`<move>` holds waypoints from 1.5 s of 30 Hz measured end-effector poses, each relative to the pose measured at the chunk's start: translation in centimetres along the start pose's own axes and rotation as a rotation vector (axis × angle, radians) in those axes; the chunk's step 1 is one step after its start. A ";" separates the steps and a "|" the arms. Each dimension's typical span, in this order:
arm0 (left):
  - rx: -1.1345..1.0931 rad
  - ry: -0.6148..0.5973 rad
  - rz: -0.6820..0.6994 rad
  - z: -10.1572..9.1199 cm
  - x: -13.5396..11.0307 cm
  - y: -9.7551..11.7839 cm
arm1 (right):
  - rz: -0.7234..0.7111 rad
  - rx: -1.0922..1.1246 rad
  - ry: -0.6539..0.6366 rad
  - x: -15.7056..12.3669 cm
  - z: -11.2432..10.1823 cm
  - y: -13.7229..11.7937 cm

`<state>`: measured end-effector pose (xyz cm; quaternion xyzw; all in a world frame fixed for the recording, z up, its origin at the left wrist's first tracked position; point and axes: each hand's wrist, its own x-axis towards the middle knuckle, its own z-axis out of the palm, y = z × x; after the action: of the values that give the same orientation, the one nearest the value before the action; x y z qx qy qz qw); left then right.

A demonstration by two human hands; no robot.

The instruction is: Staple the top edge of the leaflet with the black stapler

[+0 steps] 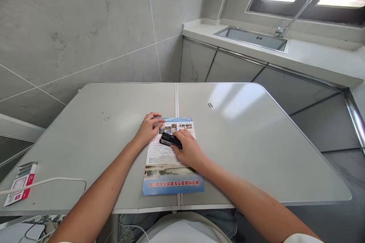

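A blue-edged printed leaflet (171, 171) lies flat in the middle of a grey folding table (251, 133), over its centre seam. My left hand (148, 129) rests on the leaflet's upper left corner, fingers pressed down flat on the paper. My right hand (188, 150) is closed round a small black stapler (170, 139), which sits on the leaflet with its nose pointing left toward my left hand. A loose staple strip (210, 104) lies on the table beyond the leaflet.
A red and white card (20, 185) and a white cable (57, 180) lie at the table's front left corner. Tiled wall stands behind; a counter with a steel sink (252, 38) and tap (299, 5) runs at the back right.
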<state>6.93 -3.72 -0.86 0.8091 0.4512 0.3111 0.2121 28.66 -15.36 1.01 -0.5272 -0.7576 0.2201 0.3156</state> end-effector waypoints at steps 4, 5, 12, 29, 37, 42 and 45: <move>-0.032 0.044 -0.046 -0.2 0.1 0.3 | -0.012 -0.027 -0.063 0.2 -0.7 0.3; -0.035 0.044 -0.052 -0.2 0.1 0.3 | -0.020 -0.024 -0.071 0.1 -1.0 0.5; -0.020 0.015 -0.063 0.0 -0.1 0.3 | -0.011 -0.019 -0.064 -3.1 -5.3 4.7; -0.317 0.189 -0.119 -1.0 0.1 1.1 | 0.055 0.069 -0.114 -6.9 -11.6 10.1; -0.771 0.616 -0.383 -2.5 1.1 -2.0 | 0.336 -0.311 0.206 -2.1 -16.4 18.9; -0.905 0.722 -0.442 -3.4 1.5 -3.2 | 0.373 -0.553 0.243 -0.3 -16.4 22.2; -0.872 0.703 -0.440 -3.2 1.5 -3.1 | 0.361 -0.596 0.233 -0.4 -16.0 22.0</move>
<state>3.45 -0.65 -0.06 0.3836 0.4822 0.6652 0.4217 54.64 -8.11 -2.54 -0.7426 -0.6423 -0.0198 0.1887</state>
